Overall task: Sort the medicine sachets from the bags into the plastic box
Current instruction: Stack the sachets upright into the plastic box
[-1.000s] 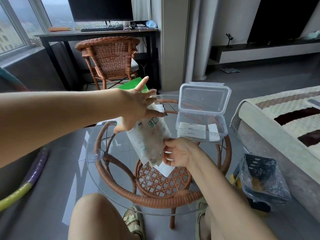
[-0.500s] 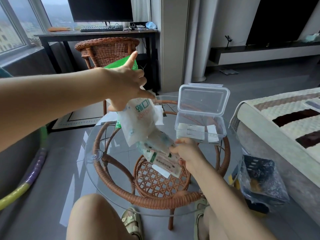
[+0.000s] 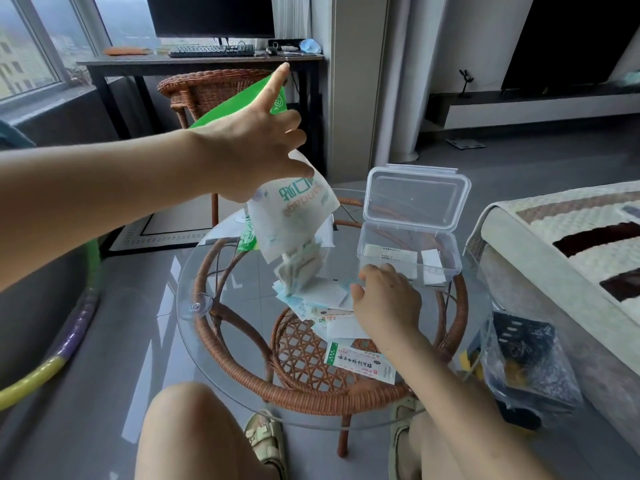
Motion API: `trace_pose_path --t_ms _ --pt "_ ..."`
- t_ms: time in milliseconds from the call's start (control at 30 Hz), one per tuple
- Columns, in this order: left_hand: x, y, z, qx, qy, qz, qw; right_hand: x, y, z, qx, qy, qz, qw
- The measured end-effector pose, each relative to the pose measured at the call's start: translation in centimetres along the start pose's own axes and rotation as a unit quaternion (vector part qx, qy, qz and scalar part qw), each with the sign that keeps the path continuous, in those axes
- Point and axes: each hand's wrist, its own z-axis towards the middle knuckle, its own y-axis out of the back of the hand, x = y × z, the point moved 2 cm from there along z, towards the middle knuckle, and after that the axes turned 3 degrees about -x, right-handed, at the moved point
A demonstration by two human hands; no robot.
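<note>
**Q:** Which parts are hidden or hard to read?
**A:** The right hand (image 3: 384,299) shows only its back, with the fingers curled down over the sachet pile (image 3: 322,306). Whether it pinches a sachet cannot be told. The left hand (image 3: 256,143) covers the upper end of the white bag (image 3: 294,216) and most of a green bag (image 3: 235,105) behind it. Sachets just below the white bag's mouth are blurred, and the print on most of the pile is illegible.

**Q:** Where do the sachets lie relative to the hands?
**A:** The left hand, forefinger straight, pinches the white bag between thumb and remaining fingers and holds it mouth-down above the glass tabletop (image 3: 204,344). The pile lies directly beneath, at mid-tabletop, under the right hand's fingers. One labelled sachet (image 3: 360,363) lies nearer, beside the right wrist. The plastic box (image 3: 415,199), lid raised, stands just beyond the right hand, with a few sachets inside.
</note>
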Motion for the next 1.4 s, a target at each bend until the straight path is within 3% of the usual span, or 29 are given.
trace_pose_path --t_ms 133,233,333,567,633,733,933,1000,1067,1133,1200,1233,1333,1367,1400 --pt "1.1 -0.5 -1.3 -0.023 0.019 -0.038 0.999 1.8 0.6 0.7 -0.019 0.034 0.068 0.997" --pt "2.1 -0.4 -1.9 -0.073 0.05 -0.096 0.991 2.5 0.8 1.8 0.002 0.019 0.193 0.981" --pt "1.5 -1.1 -2.1 -0.105 0.05 -0.152 0.982 3.1 0.7 2.8 0.03 -0.024 0.364 0.93" --pt "0.2 -3.6 -2.6 -0.17 0.07 -0.261 0.948 2.9 1.7 2.9 0.032 -0.114 0.564 0.817" --pt "-0.2 -4.0 -2.6 -0.176 0.072 -0.265 0.945 3.0 2.0 2.8 0.048 -0.12 0.588 0.799" --pt "-1.0 -4.1 -2.5 -0.172 0.077 -0.27 0.944 3.7 2.0 2.7 0.066 -0.097 0.587 0.801" --pt "-2.3 -4.3 -2.4 -0.146 0.099 -0.277 0.944 3.3 1.1 3.3 0.072 -0.184 0.616 0.763" --pt "-2.8 -4.7 -2.4 -0.129 0.108 -0.293 0.941 3.5 1.0 3.3 0.111 -0.153 0.634 0.75" --pt "-3.3 -5.5 -2.7 -0.095 0.121 -0.339 0.928 3.4 1.2 3.2 0.105 -0.129 0.627 0.761" --pt "-3.5 -6.5 -3.3 -0.052 0.152 -0.445 0.881 2.8 1.2 3.2 0.082 -0.118 0.626 0.766" --pt "-3.5 -7.4 -3.9 -0.041 0.198 -0.579 0.79 2.5 1.4 3.2 0.079 -0.115 0.636 0.759" --pt "-3.4 -7.9 -4.1 -0.044 0.224 -0.655 0.72 2.4 1.4 3.2 0.083 -0.116 0.643 0.752" --pt "-4.1 -8.6 -3.8 -0.054 0.305 -0.85 0.427 2.2 1.1 3.5 0.111 -0.121 0.645 0.746" --pt "-4.6 -8.7 -3.4 -0.046 0.332 -0.869 0.365 2.2 1.0 3.5 0.124 -0.123 0.642 0.747" --pt "-5.2 -8.7 -3.0 -0.035 0.356 -0.868 0.346 2.2 0.8 3.4 0.134 -0.124 0.635 0.751"
